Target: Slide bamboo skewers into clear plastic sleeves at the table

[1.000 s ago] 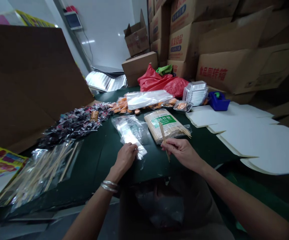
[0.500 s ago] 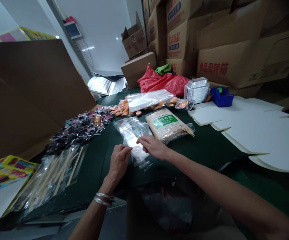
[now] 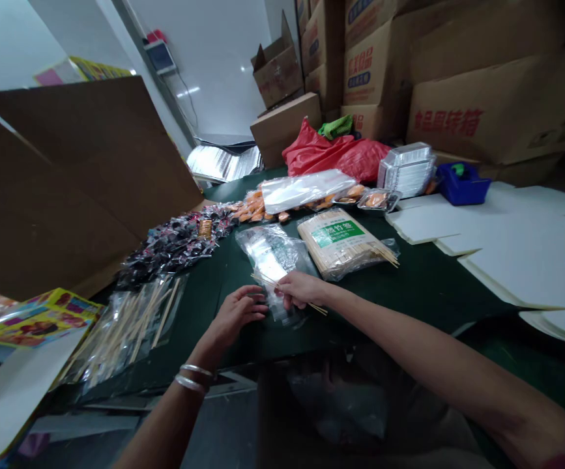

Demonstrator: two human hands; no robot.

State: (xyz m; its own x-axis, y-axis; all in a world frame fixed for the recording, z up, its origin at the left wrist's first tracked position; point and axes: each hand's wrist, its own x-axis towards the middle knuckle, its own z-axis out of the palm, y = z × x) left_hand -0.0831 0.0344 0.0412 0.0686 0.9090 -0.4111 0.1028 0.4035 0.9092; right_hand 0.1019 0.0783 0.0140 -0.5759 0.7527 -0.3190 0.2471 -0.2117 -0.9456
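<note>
My right hand (image 3: 300, 288) is closed on a few thin bamboo sticks (image 3: 317, 309), whose ends stick out on both sides of the fingers. It is over the lower part of a stack of clear plastic bags (image 3: 272, 251). Just left of it, my left hand (image 3: 237, 311) has its fingers apart and holds nothing, close to the stick tips. Behind my right hand lies a packet of bamboo sticks (image 3: 343, 242) with a green and white label, several sticks poking out at its right end. Bagged sticks (image 3: 126, 326) lie at the left.
Dark wrapped packets (image 3: 174, 244) and orange packets (image 3: 253, 207) lie at the back. White card sheets (image 3: 521, 247), a blue holder (image 3: 463, 185) and clear trays (image 3: 406, 170) are at the right. An upright brown cardboard panel (image 3: 86, 169) borders the left.
My right hand now shows thin sticks in its grip. The fingers of my left hand have opened from a pinch. The whole view has shifted, with things appearing further right.
</note>
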